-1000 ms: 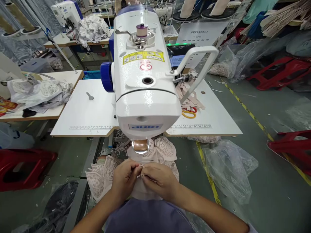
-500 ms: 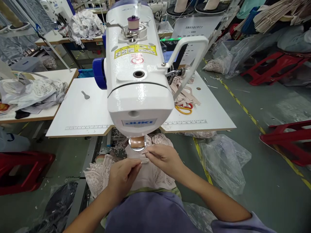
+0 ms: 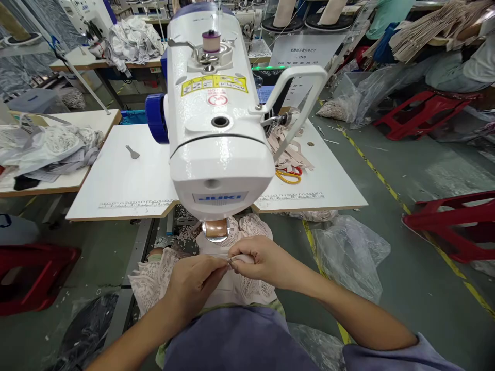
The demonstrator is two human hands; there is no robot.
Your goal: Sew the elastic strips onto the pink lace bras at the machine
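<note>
My left hand [image 3: 195,281] and my right hand [image 3: 257,259] meet fingertip to fingertip just below the head of a white Juki sewing machine [image 3: 216,113]. Both pinch a small piece at the edge of a pale pink lace garment [image 3: 154,278] that lies across my lap. The piece between the fingertips is too small to name. The fingers of both hands are closed. The machine's needle area [image 3: 215,229] sits a little above my hands, partly hidden by the machine head.
The white sewing table [image 3: 127,180] carries yellow-and-red scissors [image 3: 289,175] and pink fabric strips [image 3: 288,149]. A side table [image 3: 69,180] at left holds bagged lace. Red plastic stools [image 3: 452,226] stand right and left. A clear plastic bag [image 3: 348,252] lies on the floor.
My right hand drew back from under the machine head toward my left hand, and the fingertips came together again on the garment edge. The view shifted slightly.
</note>
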